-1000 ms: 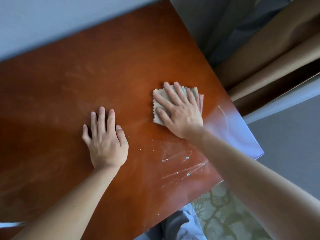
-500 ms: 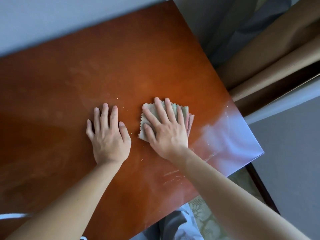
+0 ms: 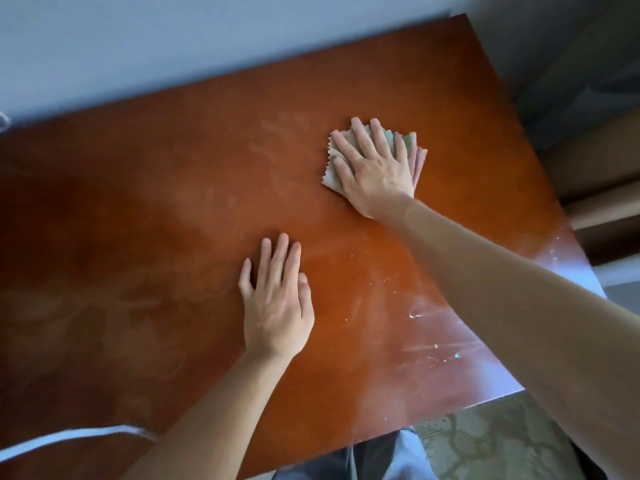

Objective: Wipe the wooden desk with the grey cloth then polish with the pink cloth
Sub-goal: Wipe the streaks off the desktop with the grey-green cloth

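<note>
The reddish-brown wooden desk [image 3: 173,220] fills most of the head view. My right hand [image 3: 375,168] lies flat with straight fingers on the grey cloth [image 3: 332,174], pressing it onto the desk toward the far right. A pink cloth [image 3: 419,161] peeks out from under the grey one at the little-finger side. My left hand [image 3: 277,306] rests flat on the bare wood, nearer to me and left of the cloths. Pale smears and small white specks [image 3: 415,315] mark the desk near its right front corner.
A pale wall [image 3: 173,46] runs along the desk's far edge. Brown rolls or boards [image 3: 595,168] stand beyond the right edge. Patterned floor [image 3: 485,441] and my grey-clad legs [image 3: 381,459] show below the front edge. A white cord [image 3: 69,436] crosses the near left corner.
My right hand slid the cloths toward me and left, then pushed them back away to the far right. My left hand stayed flat on the desk.
</note>
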Demonstrator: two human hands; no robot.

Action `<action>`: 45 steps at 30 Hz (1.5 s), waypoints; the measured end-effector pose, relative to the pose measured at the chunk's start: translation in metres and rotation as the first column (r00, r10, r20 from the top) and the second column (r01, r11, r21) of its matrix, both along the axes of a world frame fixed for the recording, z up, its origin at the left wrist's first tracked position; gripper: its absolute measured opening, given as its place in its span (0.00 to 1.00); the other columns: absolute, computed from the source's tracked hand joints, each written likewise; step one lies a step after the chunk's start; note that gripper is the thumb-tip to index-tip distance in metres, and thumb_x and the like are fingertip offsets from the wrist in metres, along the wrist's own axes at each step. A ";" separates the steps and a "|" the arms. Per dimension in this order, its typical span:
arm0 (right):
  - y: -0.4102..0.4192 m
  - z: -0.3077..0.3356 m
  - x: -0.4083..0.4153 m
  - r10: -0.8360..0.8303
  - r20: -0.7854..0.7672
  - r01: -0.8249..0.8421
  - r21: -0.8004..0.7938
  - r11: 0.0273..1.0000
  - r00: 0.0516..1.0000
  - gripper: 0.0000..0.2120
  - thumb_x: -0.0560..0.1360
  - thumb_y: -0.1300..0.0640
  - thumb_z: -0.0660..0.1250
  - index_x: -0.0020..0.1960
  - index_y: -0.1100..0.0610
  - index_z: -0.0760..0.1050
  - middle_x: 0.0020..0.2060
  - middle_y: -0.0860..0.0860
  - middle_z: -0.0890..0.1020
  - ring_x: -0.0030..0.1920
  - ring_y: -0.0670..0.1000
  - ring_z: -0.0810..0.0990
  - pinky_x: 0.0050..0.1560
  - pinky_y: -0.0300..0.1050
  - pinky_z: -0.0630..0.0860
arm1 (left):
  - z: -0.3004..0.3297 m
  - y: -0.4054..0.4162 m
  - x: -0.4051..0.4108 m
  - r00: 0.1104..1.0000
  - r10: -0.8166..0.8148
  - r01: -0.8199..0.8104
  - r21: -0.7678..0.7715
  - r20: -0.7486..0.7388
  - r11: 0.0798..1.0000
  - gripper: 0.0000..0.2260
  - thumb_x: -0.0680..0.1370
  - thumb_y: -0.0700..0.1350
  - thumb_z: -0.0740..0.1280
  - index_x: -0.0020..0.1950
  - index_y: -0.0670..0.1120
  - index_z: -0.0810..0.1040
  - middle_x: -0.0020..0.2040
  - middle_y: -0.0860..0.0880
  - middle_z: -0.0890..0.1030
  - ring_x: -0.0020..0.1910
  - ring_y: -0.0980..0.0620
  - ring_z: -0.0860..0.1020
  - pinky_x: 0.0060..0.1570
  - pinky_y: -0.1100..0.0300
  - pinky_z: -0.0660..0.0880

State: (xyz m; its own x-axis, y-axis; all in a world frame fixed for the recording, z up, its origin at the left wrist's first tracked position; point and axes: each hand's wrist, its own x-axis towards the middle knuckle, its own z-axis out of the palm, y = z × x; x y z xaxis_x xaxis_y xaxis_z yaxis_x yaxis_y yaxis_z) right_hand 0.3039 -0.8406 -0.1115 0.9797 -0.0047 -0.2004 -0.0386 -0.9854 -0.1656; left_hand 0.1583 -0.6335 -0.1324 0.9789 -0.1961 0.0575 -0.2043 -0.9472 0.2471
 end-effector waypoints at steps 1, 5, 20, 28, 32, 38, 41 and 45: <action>0.013 -0.002 -0.004 0.049 0.004 -0.049 0.002 0.999 0.999 0.27 0.85 0.39 0.38 0.83 0.40 0.49 0.83 0.48 0.48 0.83 0.54 0.42 0.80 0.61 0.38 | -0.002 0.002 0.000 1.000 0.001 -0.001 -0.003 0.023 1.000 0.22 0.85 0.49 0.52 0.77 0.45 0.72 0.79 0.46 0.68 0.80 0.45 0.62 0.77 0.41 0.56; 0.038 -0.005 -0.087 0.304 -0.008 -0.304 0.007 0.953 0.953 0.27 0.85 0.40 0.38 0.83 0.41 0.50 0.83 0.49 0.51 0.83 0.55 0.44 0.80 0.61 0.40 | -0.008 0.004 -0.001 0.997 -0.006 0.008 -0.029 0.074 1.000 0.21 0.84 0.47 0.54 0.75 0.44 0.72 0.78 0.45 0.69 0.80 0.45 0.63 0.77 0.42 0.58; 0.038 -0.008 -0.046 0.252 0.023 -0.251 -0.058 0.966 0.967 0.29 0.83 0.37 0.37 0.83 0.41 0.49 0.83 0.49 0.51 0.83 0.56 0.44 0.80 0.62 0.41 | -0.003 0.005 -0.003 0.996 0.024 -0.014 -0.116 0.082 0.993 0.19 0.82 0.43 0.59 0.72 0.41 0.75 0.76 0.43 0.72 0.78 0.43 0.65 0.77 0.42 0.60; 0.053 -0.008 -0.239 0.336 -0.007 -0.336 -0.006 0.942 0.942 0.26 0.85 0.40 0.48 0.81 0.46 0.61 0.81 0.51 0.60 0.82 0.58 0.53 0.79 0.65 0.50 | 0.001 0.003 -0.002 1.000 -0.004 0.009 -0.156 0.031 0.988 0.21 0.84 0.44 0.56 0.75 0.38 0.72 0.77 0.40 0.70 0.79 0.41 0.63 0.79 0.45 0.58; 0.041 -0.005 -0.183 0.319 -0.010 -0.319 0.012 0.948 0.948 0.27 0.84 0.40 0.46 0.82 0.45 0.59 0.82 0.51 0.58 0.82 0.58 0.52 0.80 0.64 0.48 | 0.000 0.005 -0.002 0.999 -0.037 0.043 -0.151 0.038 0.988 0.22 0.85 0.43 0.54 0.76 0.35 0.68 0.78 0.38 0.67 0.80 0.40 0.62 0.80 0.46 0.56; 0.039 -0.008 -0.098 0.185 -0.014 -0.185 -0.073 0.980 0.983 0.30 0.82 0.36 0.34 0.83 0.40 0.46 0.83 0.47 0.48 0.83 0.54 0.42 0.80 0.60 0.37 | 0.001 0.005 -0.001 0.998 -0.033 0.040 -0.143 0.053 0.989 0.21 0.85 0.42 0.56 0.77 0.37 0.69 0.78 0.39 0.67 0.80 0.41 0.62 0.81 0.47 0.55; 0.047 -0.013 -0.132 0.153 0.037 -0.152 -0.036 0.988 0.987 0.28 0.84 0.38 0.40 0.83 0.42 0.51 0.83 0.49 0.53 0.83 0.56 0.45 0.80 0.62 0.42 | 0.002 0.006 -0.002 0.998 -0.032 0.041 -0.158 0.061 0.987 0.20 0.84 0.43 0.58 0.75 0.39 0.73 0.77 0.40 0.69 0.79 0.40 0.63 0.80 0.46 0.57; 0.073 -0.017 -0.249 0.174 0.079 -0.178 0.042 0.983 0.982 0.26 0.85 0.43 0.49 0.82 0.44 0.58 0.83 0.50 0.55 0.83 0.57 0.47 0.79 0.66 0.49 | 0.002 0.005 -0.002 0.998 -0.033 0.041 -0.172 0.051 0.984 0.21 0.83 0.45 0.58 0.74 0.40 0.74 0.77 0.40 0.70 0.79 0.39 0.64 0.80 0.46 0.55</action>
